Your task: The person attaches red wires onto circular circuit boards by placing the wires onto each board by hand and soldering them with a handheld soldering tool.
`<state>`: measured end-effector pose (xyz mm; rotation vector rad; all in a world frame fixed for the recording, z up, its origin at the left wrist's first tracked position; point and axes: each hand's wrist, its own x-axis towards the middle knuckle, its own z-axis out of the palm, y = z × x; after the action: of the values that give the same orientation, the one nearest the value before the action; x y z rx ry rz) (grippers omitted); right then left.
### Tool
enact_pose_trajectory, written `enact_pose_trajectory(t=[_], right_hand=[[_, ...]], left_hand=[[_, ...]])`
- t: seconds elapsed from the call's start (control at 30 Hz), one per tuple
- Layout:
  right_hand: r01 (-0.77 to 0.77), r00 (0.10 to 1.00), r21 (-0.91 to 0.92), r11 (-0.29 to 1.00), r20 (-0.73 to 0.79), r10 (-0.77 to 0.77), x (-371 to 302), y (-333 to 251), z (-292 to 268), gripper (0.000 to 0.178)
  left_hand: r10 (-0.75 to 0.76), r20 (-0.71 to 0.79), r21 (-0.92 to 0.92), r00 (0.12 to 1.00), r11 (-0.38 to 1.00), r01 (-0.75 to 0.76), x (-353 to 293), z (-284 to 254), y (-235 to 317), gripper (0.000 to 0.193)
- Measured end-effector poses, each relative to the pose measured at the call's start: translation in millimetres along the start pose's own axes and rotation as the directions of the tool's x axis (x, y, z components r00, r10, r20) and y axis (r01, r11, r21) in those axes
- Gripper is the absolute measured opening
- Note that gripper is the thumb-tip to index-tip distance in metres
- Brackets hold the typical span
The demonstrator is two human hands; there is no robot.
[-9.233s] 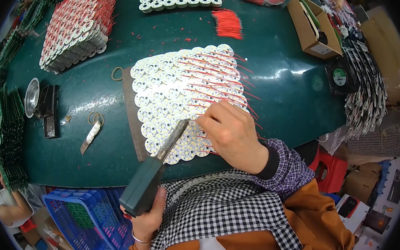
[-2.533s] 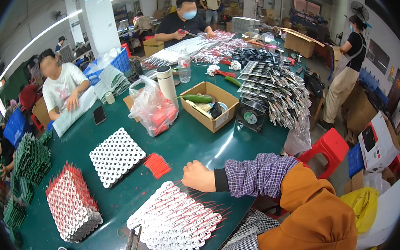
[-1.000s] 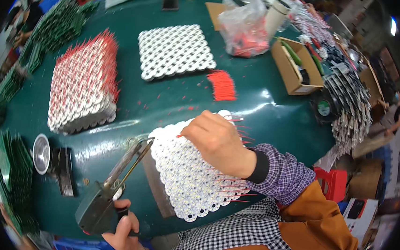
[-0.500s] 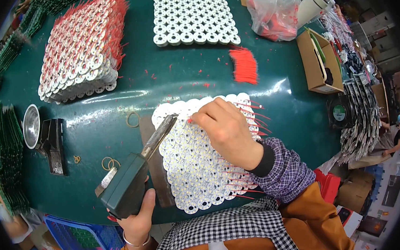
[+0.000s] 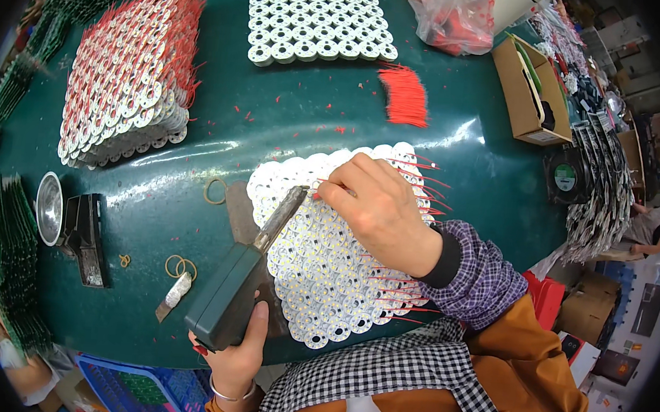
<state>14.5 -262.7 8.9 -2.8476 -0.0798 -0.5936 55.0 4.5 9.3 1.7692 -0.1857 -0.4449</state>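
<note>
My left hand (image 5: 237, 357) is wrapped round the body of a dark green soldering gun (image 5: 224, 294). Its long metal tip (image 5: 282, 218) reaches up and right over a panel of round white LED boards (image 5: 316, 282). My right hand (image 5: 384, 210) is closed in a pinch at the panel's upper part, fingertips just right of the gun's tip. A speck of red shows at those fingertips; whatever they pinch is mostly hidden. Short red wires (image 5: 397, 293) stick out along the panel's right side. A dark flat strip (image 5: 245, 215) lies partly under the panel's left edge.
A tall stack of wired boards (image 5: 127, 74) stands far left, a stack of white boards (image 5: 321, 19) at the back. Red wires (image 5: 403, 95) lie bundled nearby. A metal bowl (image 5: 51, 209), black holder (image 5: 87, 241), rubber bands (image 5: 182, 268) and cardboard box (image 5: 528, 98) surround the work.
The soldering gun and my left hand have shifted slightly right and up, uncovering a whitish strip on the table. My right hand stays pinched at nearly the same place.
</note>
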Motion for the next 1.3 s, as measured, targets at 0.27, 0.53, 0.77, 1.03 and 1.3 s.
enact_pose_trajectory(t=[0.27,0.53,0.77,1.03,1.3], right_hand=[[0.014,1.000,-0.004,1.000,-0.004,-0.014,-0.2,1.1,0.9,0.013],[0.014,1.000,-0.029,0.999,-0.013,-0.014,-0.7,0.1,0.4,0.012],[0.011,0.999,0.007,1.000,-0.045,-0.011,-0.7,-1.0,-3.1,0.014],[0.001,0.996,0.075,0.997,-0.092,0.006,-18.6,-5.1,-12.0,0.018],[-0.030,0.998,0.099,0.995,-0.059,0.036,-24.6,-5.9,-9.8,0.021]], left_hand=[[0.148,0.047,0.084,0.988,0.985,-0.152,3.4,-1.5,-11.7,0.025],[-0.022,-0.067,-0.108,0.997,0.994,0.015,-8.4,2.5,7.2,0.034],[0.021,-0.199,-0.192,0.980,0.980,-0.060,-13.6,11.0,15.5,0.047],[0.031,-0.090,-0.130,0.995,0.991,-0.042,-19.3,7.7,8.2,0.051],[0.074,0.011,-0.032,0.997,0.997,-0.074,-23.8,2.2,-9.6,0.044]])
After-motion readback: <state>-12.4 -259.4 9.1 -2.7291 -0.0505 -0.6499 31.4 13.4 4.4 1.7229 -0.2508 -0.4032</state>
